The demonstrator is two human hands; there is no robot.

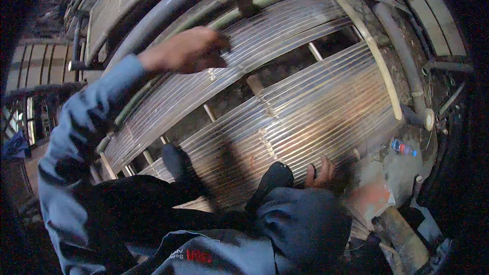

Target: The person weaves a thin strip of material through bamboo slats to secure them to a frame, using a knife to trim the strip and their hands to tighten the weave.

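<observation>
My left hand (189, 51) is raised over the far slatted panel (300, 18), near a long grey pole. Its fingers bend downward and are smeared by motion, so whether they hold anything does not show. My right hand (323, 171) rests at the near edge of the closer slatted panel (316, 112), beside my knee, with its fingers apart and nothing visible in them. Both panels are made of thin, pale strips, like split bamboo, crossed by a few ties. A dark gap with short crosspieces (316, 51) separates the two panels.
My dark-covered feet (175, 162) are on the nearer panel. A plastic bottle with a blue cap (404, 147) lies on the right. A thick grey pole (168, 10) runs along the far left, and a pale curved strip (374, 51) borders the panels' right side.
</observation>
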